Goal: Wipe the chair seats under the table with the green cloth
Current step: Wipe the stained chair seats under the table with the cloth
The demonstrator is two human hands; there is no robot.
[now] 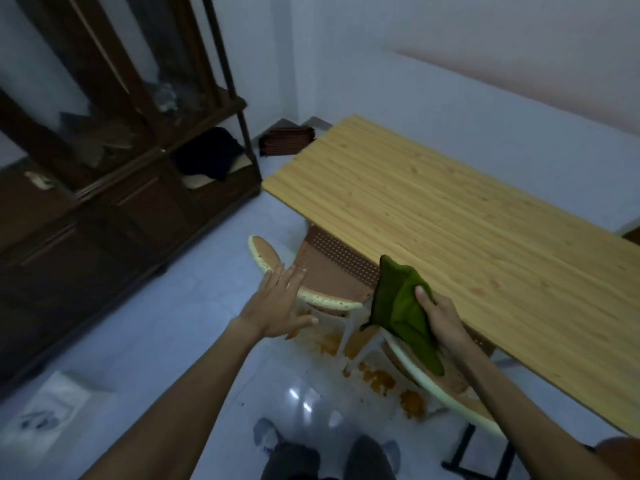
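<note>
My right hand (440,318) grips a folded green cloth (403,308), which hangs at the near edge of the wooden table (450,216). A brown perforated chair seat (332,268) with a pale speckled rim pokes out from under the table's left end. My left hand (280,301) is open with fingers spread, its fingertips at that chair's rim. A second chair (446,382) with a pale rim sits under the table below my right forearm, mostly hidden by the cloth and arm.
A dark wooden cabinet (114,174) stands along the left wall. Orange stains (377,377) mark the shiny floor under the chairs. White plastic packaging (52,414) lies at the lower left. A brown striped item (287,142) sits in the far corner. My feet (325,448) are below.
</note>
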